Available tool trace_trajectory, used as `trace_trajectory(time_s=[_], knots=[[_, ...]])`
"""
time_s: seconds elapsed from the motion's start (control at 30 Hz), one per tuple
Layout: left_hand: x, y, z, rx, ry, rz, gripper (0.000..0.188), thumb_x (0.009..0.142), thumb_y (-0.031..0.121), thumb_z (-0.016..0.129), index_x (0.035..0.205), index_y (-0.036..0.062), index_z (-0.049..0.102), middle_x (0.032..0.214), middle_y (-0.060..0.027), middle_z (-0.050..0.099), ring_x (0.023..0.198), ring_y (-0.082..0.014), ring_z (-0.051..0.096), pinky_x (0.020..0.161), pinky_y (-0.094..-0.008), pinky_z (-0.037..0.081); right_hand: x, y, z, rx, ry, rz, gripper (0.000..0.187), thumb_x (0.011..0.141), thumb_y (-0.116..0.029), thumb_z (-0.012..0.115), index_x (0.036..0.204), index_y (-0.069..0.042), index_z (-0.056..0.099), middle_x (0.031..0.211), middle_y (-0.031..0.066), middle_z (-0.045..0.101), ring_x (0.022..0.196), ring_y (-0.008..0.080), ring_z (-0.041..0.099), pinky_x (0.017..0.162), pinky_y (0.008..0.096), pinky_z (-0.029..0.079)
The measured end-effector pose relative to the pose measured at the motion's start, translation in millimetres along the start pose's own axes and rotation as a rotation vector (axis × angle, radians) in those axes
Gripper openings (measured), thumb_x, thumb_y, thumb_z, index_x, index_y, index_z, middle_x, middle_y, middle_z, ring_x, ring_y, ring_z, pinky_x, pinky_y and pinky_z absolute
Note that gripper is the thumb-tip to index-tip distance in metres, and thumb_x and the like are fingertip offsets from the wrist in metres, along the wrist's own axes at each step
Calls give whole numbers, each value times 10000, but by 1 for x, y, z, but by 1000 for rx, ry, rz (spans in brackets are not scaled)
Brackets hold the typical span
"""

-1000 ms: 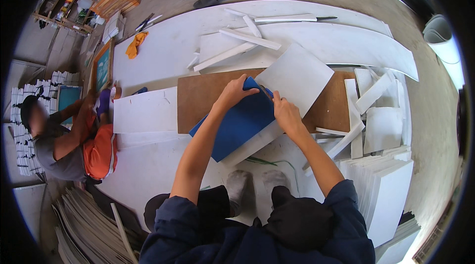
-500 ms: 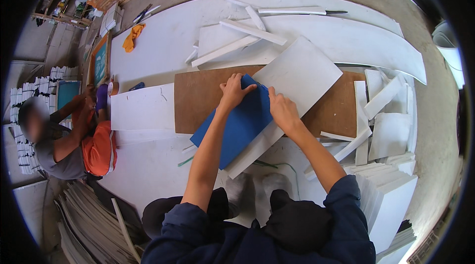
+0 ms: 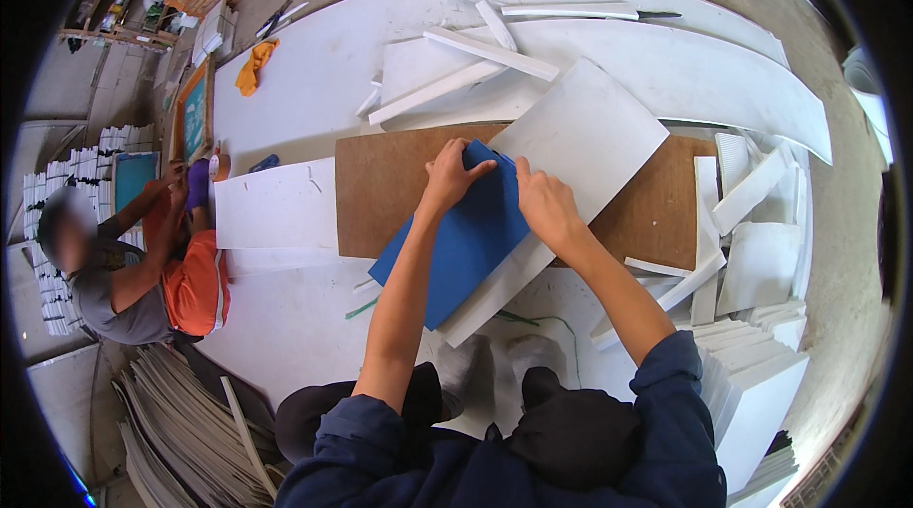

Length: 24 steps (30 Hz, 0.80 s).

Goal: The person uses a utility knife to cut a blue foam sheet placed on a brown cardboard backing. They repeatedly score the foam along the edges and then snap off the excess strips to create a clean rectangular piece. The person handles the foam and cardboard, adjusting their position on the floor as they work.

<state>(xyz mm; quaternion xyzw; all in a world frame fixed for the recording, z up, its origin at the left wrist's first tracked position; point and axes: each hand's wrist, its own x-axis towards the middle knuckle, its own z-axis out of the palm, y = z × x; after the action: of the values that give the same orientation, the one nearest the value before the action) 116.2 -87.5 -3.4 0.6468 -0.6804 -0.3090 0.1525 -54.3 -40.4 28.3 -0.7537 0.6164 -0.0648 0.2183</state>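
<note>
A blue sheet (image 3: 464, 246) lies slantwise over a white board (image 3: 594, 132), which rests across a brown wooden board (image 3: 378, 186). My left hand (image 3: 453, 175) holds the far end of the blue sheet, with its thumb along the top and its fingers at the edge. Close beside it, my right hand (image 3: 549, 204) is closed at the sheet's right edge, its index finger pointing forward. Whatever it grips is mostly hidden; only a small dark bit shows by the fingertip.
White strips (image 3: 490, 53) lie on large white sheets beyond. White offcuts (image 3: 751, 189) and a stack of white panels (image 3: 756, 384) are at the right. A co-worker (image 3: 133, 265) sits at the left, near a tape roll (image 3: 219, 166). An orange cloth (image 3: 255, 68) lies farther back.
The whole view has shifted slightly. Both hands stay at the far end of the blue sheet, with hardly any visible movement against it.
</note>
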Motion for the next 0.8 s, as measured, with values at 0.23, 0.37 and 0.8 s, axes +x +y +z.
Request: trace_trajectory(time_s=[0.23, 0.37, 0.8], knots=[[12, 20, 1, 109, -75, 178, 572, 709, 466, 665, 1046, 20, 547, 1054, -114, 562, 1019, -272, 508, 871, -473, 302, -26, 15, 7, 130, 23, 146, 184, 848, -54, 448, 1008, 20, 393, 729, 221, 597, 665, 363, 612, 603, 435, 501], [30, 51, 8, 181, -303, 308, 642, 724, 481, 645, 1165, 36, 505, 1158, -151, 534, 1110, -284, 469, 940, -474, 268, -49, 20, 14, 248, 112, 259, 178, 902, -95, 387, 1011, 45, 377, 705, 237, 585, 654, 371, 604, 577, 439, 488], [29, 54, 23, 148, -255, 258, 525, 712, 406, 682, 1104, 82, 551, 971, -123, 620, 930, -252, 551, 850, -370, 263, -53, 28, 15, 204, 197, 265, 279, 894, -82, 406, 1104, 98, 364, 733, 211, 585, 646, 344, 614, 554, 389, 511]])
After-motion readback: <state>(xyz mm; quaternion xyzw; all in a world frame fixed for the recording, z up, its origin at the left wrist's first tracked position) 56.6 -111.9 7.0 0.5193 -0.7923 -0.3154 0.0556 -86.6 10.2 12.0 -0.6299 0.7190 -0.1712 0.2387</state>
